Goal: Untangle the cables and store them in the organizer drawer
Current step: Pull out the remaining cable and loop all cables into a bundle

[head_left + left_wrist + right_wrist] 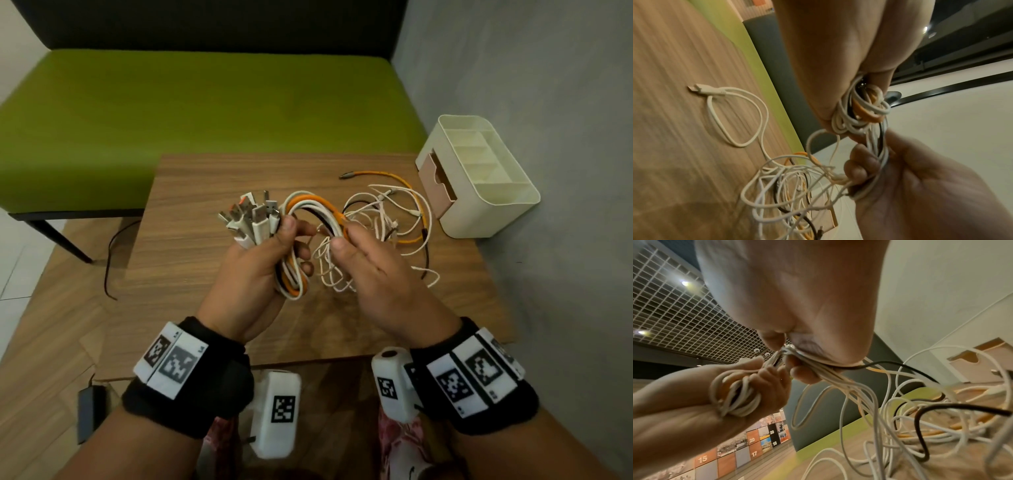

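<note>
Mid-coiling: my left hand (253,270) fists the bundle (291,260), right hand (370,270) pinches its strands; next, feed slack from the tangle (383,219) without snagging.

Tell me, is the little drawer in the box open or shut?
Open a little. The tan drawer sticks out from the front of the cream organizer. What is inside cannot be seen.

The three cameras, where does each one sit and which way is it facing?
Head: on the head, looking down at the table, cables and organizer; both hands and wristbands show.
Left wrist: under the left hand, facing its cable coil.
Right wrist: under the right hand, looking along the strands it pinches.
Both wrist views share the coil and the opposite hand.
</note>
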### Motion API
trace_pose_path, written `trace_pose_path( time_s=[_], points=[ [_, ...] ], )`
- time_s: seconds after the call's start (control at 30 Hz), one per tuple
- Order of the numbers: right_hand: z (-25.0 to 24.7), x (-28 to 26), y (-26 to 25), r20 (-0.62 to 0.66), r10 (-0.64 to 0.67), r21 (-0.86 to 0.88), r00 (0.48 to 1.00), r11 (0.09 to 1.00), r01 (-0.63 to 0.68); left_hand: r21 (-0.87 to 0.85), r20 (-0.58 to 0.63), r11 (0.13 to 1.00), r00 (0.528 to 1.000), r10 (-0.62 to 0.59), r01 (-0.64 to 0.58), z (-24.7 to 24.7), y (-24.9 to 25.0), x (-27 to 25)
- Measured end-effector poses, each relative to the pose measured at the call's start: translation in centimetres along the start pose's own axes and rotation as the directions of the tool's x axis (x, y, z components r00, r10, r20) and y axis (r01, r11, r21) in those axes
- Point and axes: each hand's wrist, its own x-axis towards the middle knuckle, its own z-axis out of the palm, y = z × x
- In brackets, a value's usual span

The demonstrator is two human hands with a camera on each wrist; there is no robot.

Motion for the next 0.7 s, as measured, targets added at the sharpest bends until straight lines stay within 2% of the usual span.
trace_pose_path(
  time_s=[0.2,0.33,0.57,0.7],
  points=[
    [1.3,-0.2,-0.6,-0.061,-0.036,0.143,0.997,0.989,0.045,-0.066,-0.042,0.998,0.999,0.008,-0.011,1.6,-1.0,0.2],
    [1.2,-0.2,-0.8,-0.074,-0.038,0.124,0.997,0.991,0.047,-0.114,-0.025,0.993,0.999,-0.039,0.036,2.0,-1.2,0.1],
    [1.1,0.0,-0.1,-0.087,-0.017,-0.031,0.996,0.999,0.014,-0.068,0.043,0.99,0.992,-0.12,0.123,1.8,-1.6,0.2],
    [0.9,0.0,0.1,0.0,-0.031,-0.177,1.0,0.984,0.03,-0.029,0.05,0.989,0.988,-0.145,0.147,1.6,-1.7,0.3]
  ],
)
